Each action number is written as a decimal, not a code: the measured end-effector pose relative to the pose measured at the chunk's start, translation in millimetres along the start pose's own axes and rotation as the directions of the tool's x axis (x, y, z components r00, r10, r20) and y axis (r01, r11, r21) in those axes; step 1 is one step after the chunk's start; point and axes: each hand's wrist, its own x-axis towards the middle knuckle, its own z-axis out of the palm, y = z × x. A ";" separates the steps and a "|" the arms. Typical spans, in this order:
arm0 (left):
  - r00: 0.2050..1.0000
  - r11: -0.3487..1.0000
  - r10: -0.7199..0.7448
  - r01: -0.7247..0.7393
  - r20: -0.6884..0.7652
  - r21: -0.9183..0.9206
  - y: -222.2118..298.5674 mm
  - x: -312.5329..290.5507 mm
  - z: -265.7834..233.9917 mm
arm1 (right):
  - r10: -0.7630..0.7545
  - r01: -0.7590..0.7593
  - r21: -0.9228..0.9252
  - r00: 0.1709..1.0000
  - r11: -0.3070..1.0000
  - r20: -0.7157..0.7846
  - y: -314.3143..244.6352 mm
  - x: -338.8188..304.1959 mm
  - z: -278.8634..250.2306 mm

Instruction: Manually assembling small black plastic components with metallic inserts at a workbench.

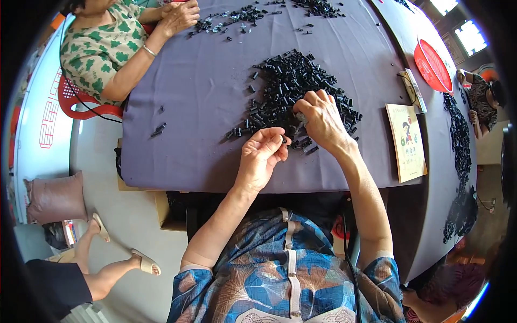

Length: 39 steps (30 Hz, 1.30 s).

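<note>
In front of me lies a heap of small black tube-shaped pieces on a grey-purple tablecloth. My left hand, at the near edge of the heap, pinches one small black piece between thumb and fingers. Just to its right, my right hand is closed over the heap's near side with bent fingers. Something greyish shows at its thumb side, too covered to name. A few black pieces lie between the two hands.
A booklet lies right of the heap, near a narrow box. A red basket and more black pieces are on the right-hand table. Across the left corner a co-worker's hands are beside another scatter of pieces.
</note>
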 end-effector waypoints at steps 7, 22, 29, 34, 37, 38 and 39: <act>0.996 0.998 0.052 -0.054 0.069 0.026 -0.9 -0.6 -5.1 | 0.012 0.009 0.091 0.975 0.996 -0.223 -18.7 -12.6 -14.5; 0.986 0.985 0.168 -0.169 0.016 0.031 -27.0 -2.9 15.7 | 0.387 -0.066 0.800 0.897 0.597 -0.215 -57.6 -83.2 5.5; 0.972 0.960 0.234 -0.234 0.017 0.152 -31.2 -6.4 19.2 | 0.447 -0.128 0.820 0.879 0.558 -0.167 -56.2 -86.1 7.7; 0.967 0.953 0.251 -0.253 0.033 0.167 -33.4 -8.3 16.9 | 0.460 -0.142 0.825 0.874 0.547 -0.155 -54.3 -87.1 9.6; 0.965 0.952 0.258 -0.260 0.037 0.164 -33.2 -11.3 18.1 | 0.450 -0.122 0.854 0.882 0.506 -0.141 -52.7 -88.0 11.7; 0.964 0.950 0.261 -0.264 0.041 0.165 -33.3 -12.9 18.4 | 0.448 -0.117 0.854 0.882 0.507 -0.146 -52.9 -88.4 11.8; 0.962 0.948 0.270 -0.273 0.043 0.162 -33.4 -14.5 18.8 | 0.435 -0.106 0.845 0.887 0.524 -0.158 -53.1 -88.7 11.6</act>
